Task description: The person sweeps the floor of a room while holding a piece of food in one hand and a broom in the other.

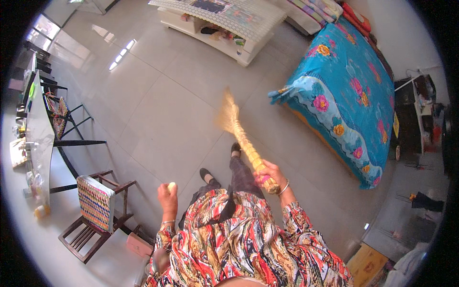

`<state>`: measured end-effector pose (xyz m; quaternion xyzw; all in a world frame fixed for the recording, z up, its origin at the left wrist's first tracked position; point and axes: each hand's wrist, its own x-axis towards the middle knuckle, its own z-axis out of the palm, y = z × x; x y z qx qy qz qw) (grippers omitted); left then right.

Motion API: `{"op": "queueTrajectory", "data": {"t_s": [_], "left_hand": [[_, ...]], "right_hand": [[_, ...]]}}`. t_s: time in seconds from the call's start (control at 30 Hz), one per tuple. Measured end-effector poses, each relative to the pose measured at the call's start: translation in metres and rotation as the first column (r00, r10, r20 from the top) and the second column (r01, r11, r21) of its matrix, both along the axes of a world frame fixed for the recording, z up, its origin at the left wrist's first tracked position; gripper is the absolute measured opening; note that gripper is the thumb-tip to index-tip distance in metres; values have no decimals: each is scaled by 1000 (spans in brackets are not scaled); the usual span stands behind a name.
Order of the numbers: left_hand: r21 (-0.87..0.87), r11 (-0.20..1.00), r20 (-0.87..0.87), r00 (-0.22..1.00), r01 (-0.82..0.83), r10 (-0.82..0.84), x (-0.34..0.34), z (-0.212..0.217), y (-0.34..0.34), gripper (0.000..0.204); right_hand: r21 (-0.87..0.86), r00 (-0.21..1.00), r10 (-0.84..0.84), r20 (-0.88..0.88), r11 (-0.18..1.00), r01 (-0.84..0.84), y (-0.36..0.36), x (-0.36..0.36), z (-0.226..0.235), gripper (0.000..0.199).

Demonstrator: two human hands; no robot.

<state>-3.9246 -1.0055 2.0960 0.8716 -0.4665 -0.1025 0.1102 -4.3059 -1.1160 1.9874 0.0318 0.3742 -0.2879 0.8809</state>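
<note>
My right hand [271,175] is wrapped round the thick bound handle of a straw hand broom [245,143]. The broom slants away to the upper left, and its bristles [228,115] fan out over the tiled floor, slightly blurred. Whether the tips touch the tiles, I cannot tell. My left hand [167,197] is raised at my left side, fingers closed round a small pale yellow piece [171,186] whose kind I cannot make out. My feet in dark shoes stand on the tiles just below the broom.
Right of the broom is a bed or low couch with a blue flowered cover [351,91]. A white low table [215,21] stands ahead. To my left are a wooden chair with a woven cushion [97,204], a glass table [40,129] and a black-legged chair [64,117].
</note>
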Motion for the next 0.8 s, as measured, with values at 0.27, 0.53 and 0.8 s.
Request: {"op": "queueTrajectory", "data": {"t_s": [0.27,0.53,0.8], "left_hand": [[50,999,0,1000,6,-6,-34,0,20,26],[-34,999,-131,991,17,-21,-38,2,16,29],[-1,1000,-83,996,22,-22,-36,20,19,28]], "right_hand": [[-143,933,1,-360,988,-56,-18,-33,-41,23],[-191,865,105,-490,955,-225,-20,42,-80,21],[-351,784,328,-527,756,-552,-20,92,4,34]]}}
